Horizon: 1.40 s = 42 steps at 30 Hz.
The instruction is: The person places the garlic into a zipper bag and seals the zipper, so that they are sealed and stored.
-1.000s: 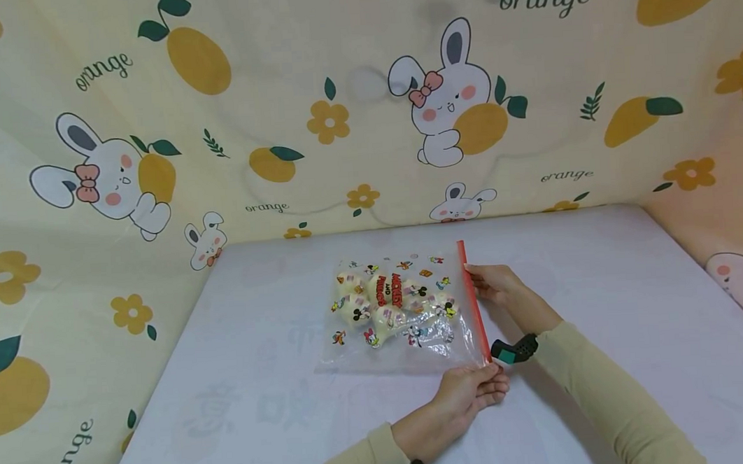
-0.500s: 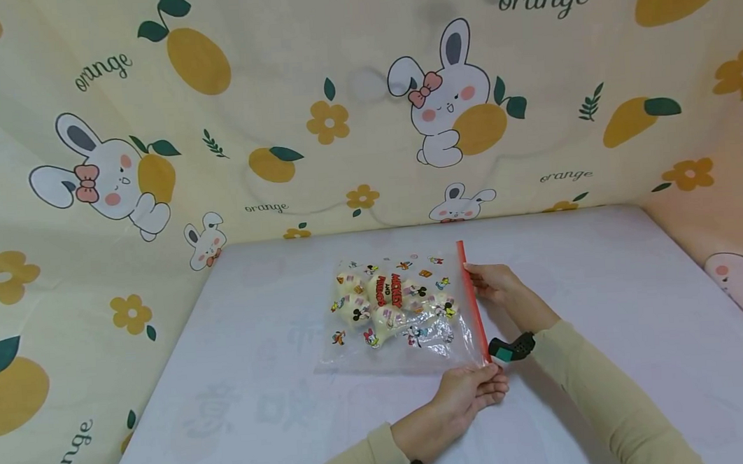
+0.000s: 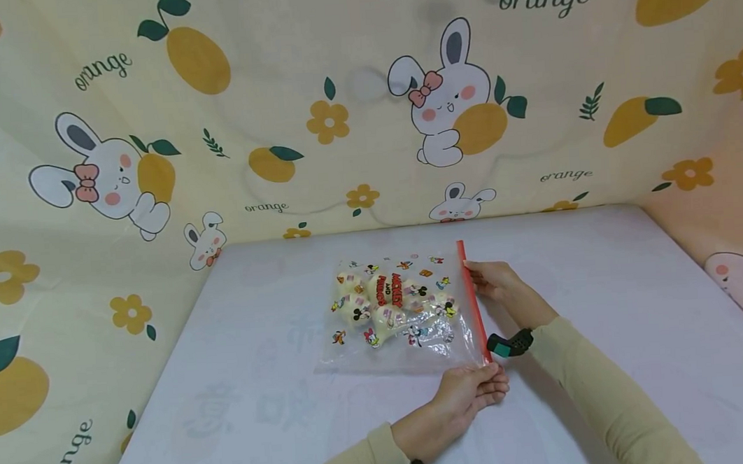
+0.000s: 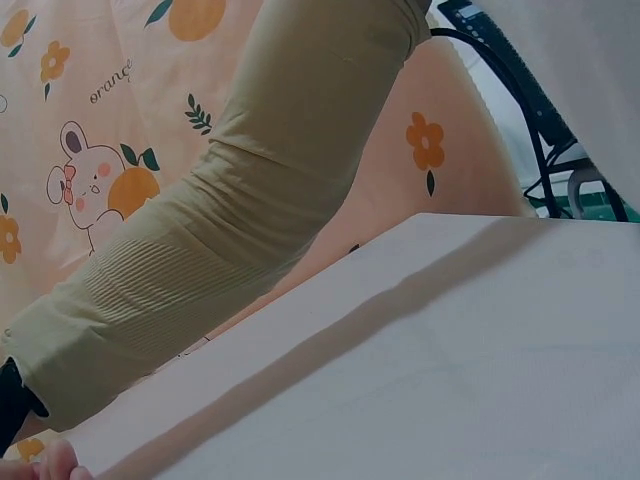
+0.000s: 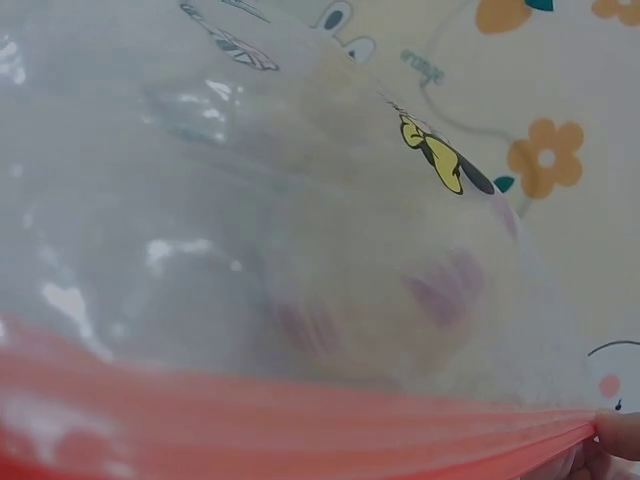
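Observation:
A clear zip bag (image 3: 398,353) printed with cartoon figures lies flat on the table, its red zip strip (image 3: 473,300) along the right side. Inside it are several pale rounded pieces (image 3: 355,308), seen only through the plastic. At the strip's near end, my left hand (image 3: 459,399) pinches the bag's corner between thumb and fingers. Farther up, my right hand (image 3: 497,285) pinches the strip near its far end. Close up in the right wrist view, the red strip (image 5: 300,425) runs to the right hand's fingertips (image 5: 618,435).
The white table (image 3: 248,406) extends around the bag. Behind it hangs a curtain (image 3: 367,141) printed with rabbits and oranges. In the left wrist view, the right sleeve (image 4: 200,260) crosses above the table; black cables (image 4: 520,90) hang past its far edge.
My right hand has slid slightly away from me along the red strip, its wristband shifting with it. My left hand and the bag stay in place.

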Each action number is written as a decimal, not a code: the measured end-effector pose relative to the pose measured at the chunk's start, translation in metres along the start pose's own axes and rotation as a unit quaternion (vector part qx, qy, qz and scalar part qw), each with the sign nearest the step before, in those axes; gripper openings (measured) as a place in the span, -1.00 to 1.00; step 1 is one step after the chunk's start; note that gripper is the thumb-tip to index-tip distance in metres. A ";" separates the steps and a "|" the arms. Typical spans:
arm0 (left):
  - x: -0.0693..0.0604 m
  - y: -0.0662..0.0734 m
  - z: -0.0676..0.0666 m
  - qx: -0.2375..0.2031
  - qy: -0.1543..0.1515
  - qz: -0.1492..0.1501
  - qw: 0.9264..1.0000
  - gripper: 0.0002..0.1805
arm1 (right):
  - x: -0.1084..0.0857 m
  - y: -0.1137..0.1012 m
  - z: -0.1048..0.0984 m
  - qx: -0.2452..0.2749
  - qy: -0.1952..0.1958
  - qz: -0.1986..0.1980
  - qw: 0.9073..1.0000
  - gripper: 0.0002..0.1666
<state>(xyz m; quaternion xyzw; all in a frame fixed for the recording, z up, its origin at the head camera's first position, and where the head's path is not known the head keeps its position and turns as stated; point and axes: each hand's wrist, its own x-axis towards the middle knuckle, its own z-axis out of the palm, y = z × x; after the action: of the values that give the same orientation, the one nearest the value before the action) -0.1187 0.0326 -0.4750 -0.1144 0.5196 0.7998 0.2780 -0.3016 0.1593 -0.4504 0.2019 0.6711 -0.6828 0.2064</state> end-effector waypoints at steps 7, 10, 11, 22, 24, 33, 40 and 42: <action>-0.001 0.001 0.000 0.006 0.006 -0.007 1.000 -0.73 | 0.001 -0.001 0.000 0.005 0.004 0.002 1.000 -0.64; -0.001 0.001 0.000 0.004 0.006 -0.005 1.000 -0.72 | 0.003 -0.001 0.000 0.005 0.007 0.002 1.000 -0.63; -0.001 0.001 0.000 0.004 0.005 -0.006 1.000 -0.72 | 0.003 -0.002 0.000 0.005 0.009 0.002 1.000 -0.62; 0.000 -0.001 -0.001 0.001 0.004 0.001 1.000 -0.73 | 0.004 -0.005 0.003 0.004 0.022 0.005 1.000 -0.47; 0.000 -0.001 -0.001 0.001 0.004 0.000 1.000 -0.73 | 0.004 -0.005 0.003 0.004 0.025 0.006 1.000 -0.49; 0.001 0.000 0.000 0.001 0.008 -0.001 1.000 -0.72 | 0.010 -0.007 0.004 0.010 0.027 0.007 1.000 -0.58; 0.001 0.000 0.000 0.003 0.009 -0.004 1.000 -0.75 | 0.013 -0.008 0.004 0.013 0.029 0.008 0.999 -0.44; 0.001 0.000 0.000 0.003 0.009 -0.005 1.000 -0.75 | 0.013 -0.008 0.003 0.019 0.025 0.011 0.999 -0.44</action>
<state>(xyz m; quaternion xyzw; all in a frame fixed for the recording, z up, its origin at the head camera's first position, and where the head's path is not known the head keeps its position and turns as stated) -0.1194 0.0330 -0.4758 -0.1233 0.5237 0.7960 0.2773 -0.3169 0.1565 -0.4509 0.2302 0.6604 -0.6882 0.1931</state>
